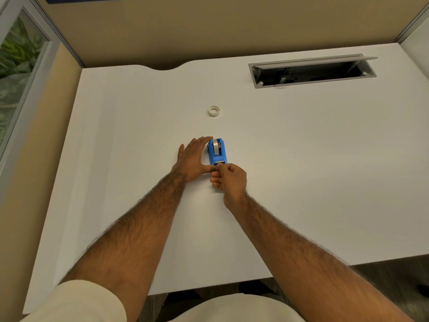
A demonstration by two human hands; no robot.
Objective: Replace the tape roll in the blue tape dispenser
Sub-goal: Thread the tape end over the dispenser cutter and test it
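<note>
The blue tape dispenser [217,152] stands on the white desk [301,170] near the middle, with a whitish tape roll [216,146] seated in it. My left hand [192,159] lies flat against the dispenser's left side, fingers curved round its far end and thumb at the near end. My right hand [229,180] is curled just in front of the cutter end, thumb and forefinger pinched together; what they pinch is too small to tell, perhaps the tape's end. A second, loose tape roll [214,111] lies flat farther back on the desk.
An open cable slot [311,72] with a raised grey lid is set into the desk at the back right. Beige partition walls [209,29] close off the back and left. The desk's front edge runs just before my body.
</note>
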